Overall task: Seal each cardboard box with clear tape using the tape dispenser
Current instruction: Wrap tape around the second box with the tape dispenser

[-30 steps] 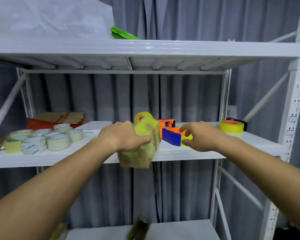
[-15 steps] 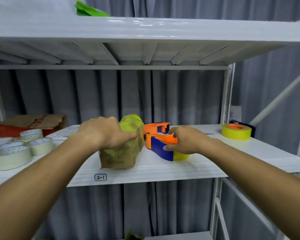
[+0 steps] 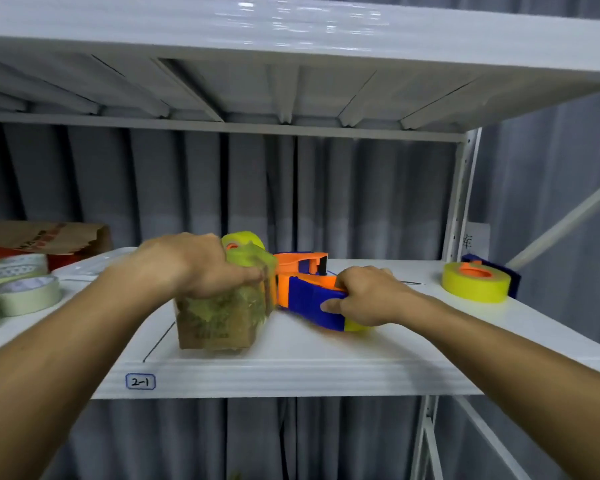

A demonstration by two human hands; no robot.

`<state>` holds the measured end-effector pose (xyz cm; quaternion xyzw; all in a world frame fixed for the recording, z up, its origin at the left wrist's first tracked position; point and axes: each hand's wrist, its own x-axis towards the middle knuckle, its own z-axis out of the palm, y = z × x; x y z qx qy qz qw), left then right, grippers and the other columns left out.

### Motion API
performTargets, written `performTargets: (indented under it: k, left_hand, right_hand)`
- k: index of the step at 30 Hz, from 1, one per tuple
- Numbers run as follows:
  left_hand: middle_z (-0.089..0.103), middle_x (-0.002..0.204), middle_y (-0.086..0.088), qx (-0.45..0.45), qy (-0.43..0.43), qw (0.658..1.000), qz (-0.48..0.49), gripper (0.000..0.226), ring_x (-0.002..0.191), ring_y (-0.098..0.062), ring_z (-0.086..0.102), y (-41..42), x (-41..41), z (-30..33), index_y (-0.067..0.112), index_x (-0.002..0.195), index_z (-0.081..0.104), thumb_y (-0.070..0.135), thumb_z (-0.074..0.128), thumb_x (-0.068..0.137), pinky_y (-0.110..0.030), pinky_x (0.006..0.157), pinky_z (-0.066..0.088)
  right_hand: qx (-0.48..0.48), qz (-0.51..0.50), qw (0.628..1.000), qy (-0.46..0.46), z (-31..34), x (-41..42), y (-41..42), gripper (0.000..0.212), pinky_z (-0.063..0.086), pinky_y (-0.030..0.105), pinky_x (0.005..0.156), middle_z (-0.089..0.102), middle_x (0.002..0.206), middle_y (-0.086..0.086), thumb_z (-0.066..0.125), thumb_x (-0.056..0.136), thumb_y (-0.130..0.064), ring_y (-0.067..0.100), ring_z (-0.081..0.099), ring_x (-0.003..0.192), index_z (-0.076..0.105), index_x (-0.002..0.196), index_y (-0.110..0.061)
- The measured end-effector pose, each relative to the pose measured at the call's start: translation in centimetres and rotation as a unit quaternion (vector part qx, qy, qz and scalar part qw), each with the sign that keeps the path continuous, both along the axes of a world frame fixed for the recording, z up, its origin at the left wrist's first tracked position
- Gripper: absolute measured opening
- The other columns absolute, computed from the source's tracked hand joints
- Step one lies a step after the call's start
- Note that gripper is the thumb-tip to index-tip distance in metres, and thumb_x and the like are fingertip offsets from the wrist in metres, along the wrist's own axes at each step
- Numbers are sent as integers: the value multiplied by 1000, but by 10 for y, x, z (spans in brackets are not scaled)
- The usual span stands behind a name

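Now the small brown cardboard box (image 3: 219, 320), wrapped in layers of yellowish clear tape, stands on the white metal shelf (image 3: 291, 372), close to its front edge and above the label marked 2-1; a second ago it hung in the air in front of that edge, and half a second ago it was only just coming down onto the shelf. The left hand (image 3: 201, 268) grips the box over its top, fingers curled down the right side. Touching the box's right face is the blue and orange plastic tape dispenser (image 3: 309, 299), loaded with a yellow roll, which has come down with it to lie low on the shelf. The right hand (image 3: 364, 299) is wrapped around the dispenser's body, thumb on the blue side. With the box supported, a steady pull of tape looks possible, though it already seems heavily taped. A second orange dispenser (image 3: 302, 261) lies just behind. Further right rests a yellow tape roll (image 3: 475, 282); at the far left sit pale tape rolls (image 3: 28, 296) and a brown paper bag (image 3: 45, 237).
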<state>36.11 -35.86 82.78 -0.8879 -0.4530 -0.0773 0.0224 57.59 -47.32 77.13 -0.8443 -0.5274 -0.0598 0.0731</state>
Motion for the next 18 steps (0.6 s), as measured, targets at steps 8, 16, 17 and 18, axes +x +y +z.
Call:
performTargets:
  k: [8, 16, 17, 18]
  left_hand:
    - [58, 137, -9, -19, -9, 1000, -6, 92, 121, -31, 57, -42, 72, -20, 19, 136, 54, 89, 34, 80, -35, 94, 46]
    - [55, 137, -4, 40, -64, 991, -112, 81, 123, -29, 55, -89, 145, -50, 41, 142, 36, 89, 39, 76, -41, 95, 49]
    - [55, 136, 0, 40, -64, 988, -132, 80, 123, -27, 55, -89, 149, -53, 44, 139, 39, 89, 40, 74, -42, 96, 49]
    - [55, 136, 3, 39, -62, 986, -152, 79, 122, -24, 55, -88, 153, -55, 45, 137, 43, 89, 41, 71, -43, 97, 49]
  right_hand:
    - [143, -12, 987, 68, 41, 74, -84, 22, 42, 30, 61, 63, 84, 0, 63, 92, -41, 14, 57, 77, 60, 82, -21]
    - [329, -30, 916, 228, 69, 133, -144, 28, 43, 39, 72, 68, 80, 6, 66, 89, -35, 25, 60, 77, 67, 74, -12]
    - [348, -29, 902, 254, 71, 136, -149, 28, 43, 38, 72, 68, 77, 5, 66, 88, -34, 24, 59, 74, 67, 71, -12]
    - [364, -32, 890, 273, 73, 138, -153, 26, 42, 38, 72, 67, 75, 4, 65, 86, -33, 22, 58, 71, 66, 70, -13]
